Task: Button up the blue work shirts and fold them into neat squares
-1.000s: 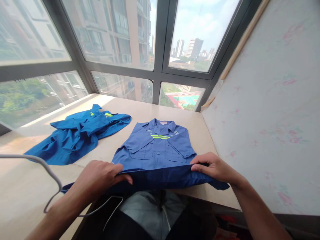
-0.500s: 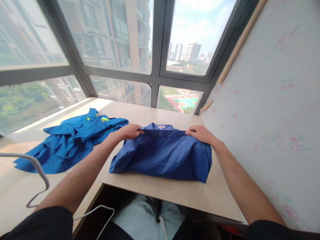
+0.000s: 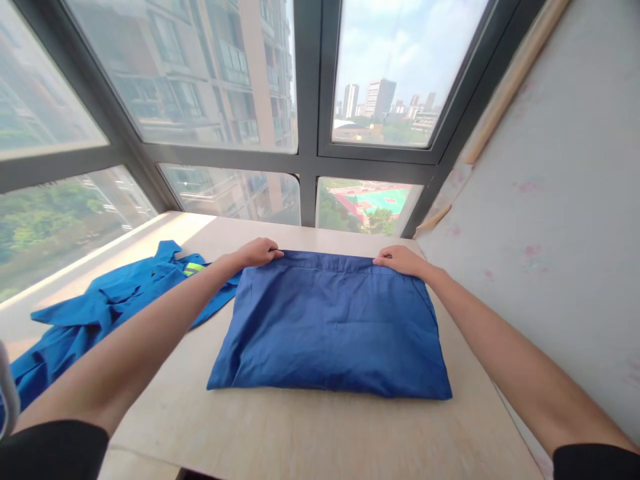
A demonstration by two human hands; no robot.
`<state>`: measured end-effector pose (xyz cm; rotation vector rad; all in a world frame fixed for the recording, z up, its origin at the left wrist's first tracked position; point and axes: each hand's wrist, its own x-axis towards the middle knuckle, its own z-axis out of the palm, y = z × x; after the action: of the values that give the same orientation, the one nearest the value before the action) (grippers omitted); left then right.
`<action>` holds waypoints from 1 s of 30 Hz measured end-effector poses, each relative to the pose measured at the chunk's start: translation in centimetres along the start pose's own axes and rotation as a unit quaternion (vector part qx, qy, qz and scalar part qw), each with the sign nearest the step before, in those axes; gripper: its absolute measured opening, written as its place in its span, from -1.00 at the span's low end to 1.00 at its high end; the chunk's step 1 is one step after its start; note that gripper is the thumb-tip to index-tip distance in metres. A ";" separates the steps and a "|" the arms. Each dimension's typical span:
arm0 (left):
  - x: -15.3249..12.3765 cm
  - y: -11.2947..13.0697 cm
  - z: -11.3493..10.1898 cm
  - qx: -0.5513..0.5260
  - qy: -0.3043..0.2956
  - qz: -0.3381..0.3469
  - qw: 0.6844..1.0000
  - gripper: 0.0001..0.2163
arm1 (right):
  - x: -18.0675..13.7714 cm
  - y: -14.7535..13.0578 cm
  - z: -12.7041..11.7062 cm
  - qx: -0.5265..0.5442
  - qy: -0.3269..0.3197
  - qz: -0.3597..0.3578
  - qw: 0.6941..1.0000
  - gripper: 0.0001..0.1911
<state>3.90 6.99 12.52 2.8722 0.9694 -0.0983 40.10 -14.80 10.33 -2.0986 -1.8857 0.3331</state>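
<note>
A dark blue work shirt (image 3: 330,327) lies folded in half on the wooden table (image 3: 310,433), its plain back side up. My left hand (image 3: 256,253) pinches the far left corner of the folded edge. My right hand (image 3: 400,260) pinches the far right corner of that same edge. Both arms reach out over the table on either side of the shirt.
A second, brighter blue shirt (image 3: 95,313) with a yellow-green reflective strip lies crumpled at the left. A white hanger's tip (image 3: 9,393) shows at the left edge. Big windows (image 3: 300,87) stand behind the table and a pale wall (image 3: 560,200) runs along the right.
My hands lifted the shirt's lower hem from the near edge and carried it to the collar, folding the shirt in half. The view has moved closer over the table.
</note>
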 end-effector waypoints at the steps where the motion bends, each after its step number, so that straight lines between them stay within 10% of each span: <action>1: 1.2 -0.2 1.0 0.022 -0.005 -0.023 0.999 -0.65 | 1.2 0.6 0.8 -0.018 -0.007 0.007 1.000 -0.68; 9: 5.2 -1.2 10.4 0.008 -0.042 -0.060 0.997 -0.68 | 3.2 4.5 9.9 -0.049 -0.043 0.054 0.996 -0.62; 17: 4.8 -0.3 11.3 0.000 0.117 -0.111 0.987 -0.60 | 1.2 5.8 11.5 -0.101 0.117 0.097 0.983 -0.67; 23: 3.6 8.8 12.1 -0.015 0.149 -0.005 0.989 -0.59 | 0.1 -2.7 12.3 -0.051 0.241 0.067 0.967 -0.57; 30: 2.1 13.0 16.5 -0.032 0.108 0.101 0.988 -0.51 | -6.0 -11.0 17.8 0.008 0.118 -0.026 0.993 -0.44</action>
<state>13.03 -4.10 -2.96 2.9454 0.6888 0.2604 22.78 -18.59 -2.33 -1.9770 -1.7888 0.0825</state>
